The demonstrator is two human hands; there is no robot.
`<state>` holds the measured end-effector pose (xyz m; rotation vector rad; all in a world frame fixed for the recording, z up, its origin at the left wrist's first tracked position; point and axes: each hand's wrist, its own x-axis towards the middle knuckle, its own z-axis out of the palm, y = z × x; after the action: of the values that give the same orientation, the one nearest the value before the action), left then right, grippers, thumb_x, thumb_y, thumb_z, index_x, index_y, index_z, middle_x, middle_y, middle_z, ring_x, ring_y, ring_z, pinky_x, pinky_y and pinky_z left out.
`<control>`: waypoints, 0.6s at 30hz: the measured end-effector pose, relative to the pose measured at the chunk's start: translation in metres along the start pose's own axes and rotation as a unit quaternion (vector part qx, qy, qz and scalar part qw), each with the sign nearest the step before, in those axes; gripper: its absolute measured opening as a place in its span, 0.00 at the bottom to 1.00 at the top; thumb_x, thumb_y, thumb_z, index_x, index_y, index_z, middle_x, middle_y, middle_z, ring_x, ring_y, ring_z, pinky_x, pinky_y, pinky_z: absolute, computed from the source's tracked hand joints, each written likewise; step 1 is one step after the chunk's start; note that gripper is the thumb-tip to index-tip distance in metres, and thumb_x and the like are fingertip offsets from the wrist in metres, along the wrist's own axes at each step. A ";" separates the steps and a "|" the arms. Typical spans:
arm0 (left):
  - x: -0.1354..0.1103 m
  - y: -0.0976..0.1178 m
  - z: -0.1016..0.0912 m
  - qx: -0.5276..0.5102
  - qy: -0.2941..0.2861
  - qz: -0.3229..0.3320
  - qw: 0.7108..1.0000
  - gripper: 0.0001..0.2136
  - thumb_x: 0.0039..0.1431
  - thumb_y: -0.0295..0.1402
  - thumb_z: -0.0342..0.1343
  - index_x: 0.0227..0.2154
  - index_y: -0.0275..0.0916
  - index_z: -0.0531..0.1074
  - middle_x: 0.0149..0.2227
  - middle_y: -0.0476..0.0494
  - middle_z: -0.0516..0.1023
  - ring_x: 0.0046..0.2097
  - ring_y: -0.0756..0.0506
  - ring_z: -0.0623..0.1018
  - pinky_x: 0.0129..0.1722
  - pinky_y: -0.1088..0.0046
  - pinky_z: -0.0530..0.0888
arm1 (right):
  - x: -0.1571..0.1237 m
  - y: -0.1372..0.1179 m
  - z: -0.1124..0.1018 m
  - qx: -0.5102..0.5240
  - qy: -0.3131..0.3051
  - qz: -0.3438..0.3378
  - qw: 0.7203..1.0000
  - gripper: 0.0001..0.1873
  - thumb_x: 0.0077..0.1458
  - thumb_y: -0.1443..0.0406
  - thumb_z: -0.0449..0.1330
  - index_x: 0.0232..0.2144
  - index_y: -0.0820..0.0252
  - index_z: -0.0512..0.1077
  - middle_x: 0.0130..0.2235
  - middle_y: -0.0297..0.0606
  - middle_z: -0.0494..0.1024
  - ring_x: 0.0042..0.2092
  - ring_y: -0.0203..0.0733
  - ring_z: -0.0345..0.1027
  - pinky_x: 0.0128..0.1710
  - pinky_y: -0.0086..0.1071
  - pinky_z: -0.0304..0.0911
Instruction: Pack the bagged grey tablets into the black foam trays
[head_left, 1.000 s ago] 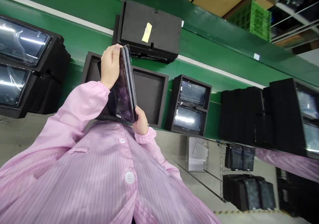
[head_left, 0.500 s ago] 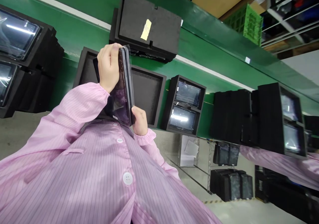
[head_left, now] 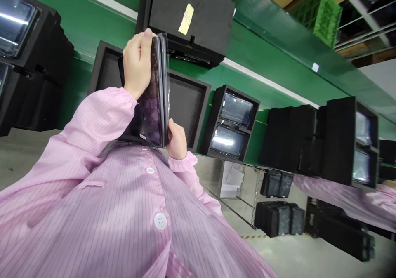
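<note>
Item: a stack of thin, flat, dark rectangular panels with clear film along its right side point(head_left: 156, 100), centre of the frame, tilted up on edge in front of a wide, shallow black foam tray point(head_left: 185, 104); whether it touches the tray I cannot tell from here. One small white label point(head_left: 142, 137) at its lower corner. Left hand point(head_left: 136, 65), in a pink striped cuff: closed on the upper end, thumb along the top, far fingertips hidden. Right hand point(head_left: 177, 140): thumb pressed to the lower right edge, gripping there; its other fingers mostly out of sight. Handling, in my judgement: keep both ends level in effort, edges flush, pressure on the rims rather than the glossy faces, and the loose film clear of the thumbs, since slick sheets could slide over one another. Neighbouring stock: black foam trays with a yellow paper note point(head_left: 186, 19), upper middle; a black two-compartment foam tray holding two glossy panels point(head_left: 233, 125), right of centre; tall black foam stacks, far left and right; green worktop point(head_left: 262, 84) beneath; another person's pink sleeve point(head_left: 334, 195), lower right.
</note>
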<state>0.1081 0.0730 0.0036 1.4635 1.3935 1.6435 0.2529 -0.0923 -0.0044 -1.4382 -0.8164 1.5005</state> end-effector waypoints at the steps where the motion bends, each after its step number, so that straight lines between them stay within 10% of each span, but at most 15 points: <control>1: 0.001 -0.001 0.000 -0.015 -0.002 -0.001 1.000 0.30 0.58 0.62 0.38 0.32 0.42 0.74 0.32 0.46 0.76 0.39 0.46 0.75 0.47 0.64 0.70 | -0.002 0.000 0.000 -0.010 -0.009 -0.005 1.000 0.30 0.49 0.39 0.61 0.17 0.57 0.62 0.20 0.28 0.54 0.22 0.31 0.45 0.20 0.29 0.47; 9: 0.003 0.004 -0.009 -0.169 -0.026 -0.031 0.985 0.25 0.56 0.58 0.46 0.29 0.41 0.74 0.26 0.47 0.70 0.29 0.49 0.69 0.32 0.67 0.69 | -0.015 -0.012 0.012 -0.032 -0.071 -0.032 0.996 0.28 0.53 0.39 0.59 0.34 0.56 0.81 0.26 0.34 0.75 0.39 0.46 0.74 0.43 0.41 0.74; 18: 0.005 0.006 -0.021 -0.188 -0.005 -0.075 0.979 0.25 0.50 0.57 0.46 0.28 0.41 0.76 0.27 0.47 0.68 0.30 0.50 0.67 0.34 0.70 0.69 | -0.019 -0.017 0.020 -0.057 -0.110 -0.056 0.991 0.24 0.59 0.45 0.58 0.45 0.52 0.80 0.52 0.33 0.80 0.60 0.52 0.69 0.64 0.53 0.62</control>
<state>0.0890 0.0681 0.0134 1.1214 1.0839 1.6877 0.2346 -0.1006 0.0212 -1.2995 -1.1148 1.5654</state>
